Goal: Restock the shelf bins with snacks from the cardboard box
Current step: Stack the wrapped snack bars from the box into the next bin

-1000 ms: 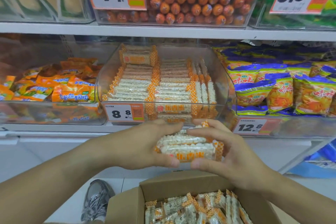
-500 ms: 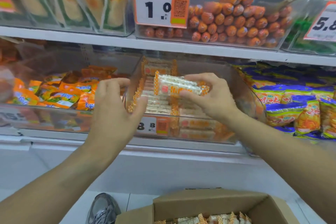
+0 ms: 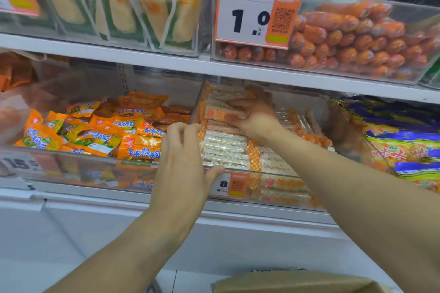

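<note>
The flap of the brown cardboard box (image 3: 295, 280) showed nearest. The left hand (image 3: 183, 166) rested, fingers loosely curled, on the front rim of the clear plastic bin (image 3: 281, 200), its tag reading "8". Farther in, the right hand (image 3: 254, 116) pinched white rice-cracker packs with orange checked ends (image 3: 219, 112) over the stacked ones.

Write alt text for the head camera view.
A person's right hand sets a stack of rice cracker packs into a clear shelf bin that is already well stocked, while the left hand rests on the bin's front edge. A cardboard box sits below.
</note>
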`<state>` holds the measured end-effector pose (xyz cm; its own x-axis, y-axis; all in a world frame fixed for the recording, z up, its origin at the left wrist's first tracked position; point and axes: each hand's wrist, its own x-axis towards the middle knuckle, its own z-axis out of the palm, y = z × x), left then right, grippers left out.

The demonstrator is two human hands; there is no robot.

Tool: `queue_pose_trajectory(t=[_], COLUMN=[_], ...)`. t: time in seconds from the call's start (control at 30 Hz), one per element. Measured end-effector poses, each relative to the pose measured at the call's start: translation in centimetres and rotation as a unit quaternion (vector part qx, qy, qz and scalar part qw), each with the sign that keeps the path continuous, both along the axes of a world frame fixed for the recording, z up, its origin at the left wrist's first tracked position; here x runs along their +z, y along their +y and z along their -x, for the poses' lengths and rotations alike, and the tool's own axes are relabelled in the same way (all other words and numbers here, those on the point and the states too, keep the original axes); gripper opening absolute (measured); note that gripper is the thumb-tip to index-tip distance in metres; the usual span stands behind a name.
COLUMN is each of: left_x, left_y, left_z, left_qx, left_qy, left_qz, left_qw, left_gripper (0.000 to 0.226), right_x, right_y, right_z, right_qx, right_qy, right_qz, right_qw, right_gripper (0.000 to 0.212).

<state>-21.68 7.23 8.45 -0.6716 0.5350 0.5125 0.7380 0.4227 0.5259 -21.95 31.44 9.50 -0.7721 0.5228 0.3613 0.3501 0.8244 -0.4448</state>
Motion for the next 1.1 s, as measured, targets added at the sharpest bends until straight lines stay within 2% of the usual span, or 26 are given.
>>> queue_pose_trajectory(t=[0.07,0.2,0.37,0.5,0.6,0.73,0.9,1.0,1.1], left_x=[-0.2,-0.4,-0.1,0.0,0.1,0.2,0.0,-0.1,-0.1], left_y=[0.2,0.5,0.7,0.8,0.7,0.8,0.8,0.8,0.9], left_z=[0.0,-0.2,-0.3,-0.6,-0.5,-0.3,-0.1,-0.1,-0.2], left_qx=[0.002,0.010,0.013,0.014,0.013,0.009,0.007,0.009,0.007], left_qy=[-0.004,-0.008,-0.022,-0.027,-0.031,-0.030,-0.041,-0.045,-0.046], left_qz=[-0.004,0.005,0.005,0.014,0.015,0.008,-0.002,-0.006,-0.003], left_qw=[1.000,1.000,1.000,0.999,0.999,0.999,0.999,0.999,0.999], left_gripper=[0.071,0.070,0.066,0.060,0.059,0.057,0.062,0.062,0.061], right_x=[0.6,1.3,1.6,1.1,0.3,0.6,0.4,0.4,-0.1], right_y=[0.2,-0.8,-1.4,-1.6,-2.0,-2.5,-2.3,-2.5,-2.6], right_z=[-0.1,0.0,1.0,0.7,0.6,1.4,1.5,1.9,1.9], right_qx=[0.006,0.017,0.093,0.077,0.021,0.013,0.025,-0.040,-0.079], right_qy=[-0.029,-0.076,-0.107,-0.116,-0.113,-0.055,-0.068,-0.047,0.033], right_qz=[-0.028,-0.156,-0.141,-0.182,-0.243,-0.152,-0.125,-0.102,-0.078], right_qw=[0.999,0.985,0.980,0.973,0.963,0.987,0.990,0.993,0.993], right_gripper=[0.041,0.051,0.045,0.044,0.046,0.039,0.035,0.027,0.016])
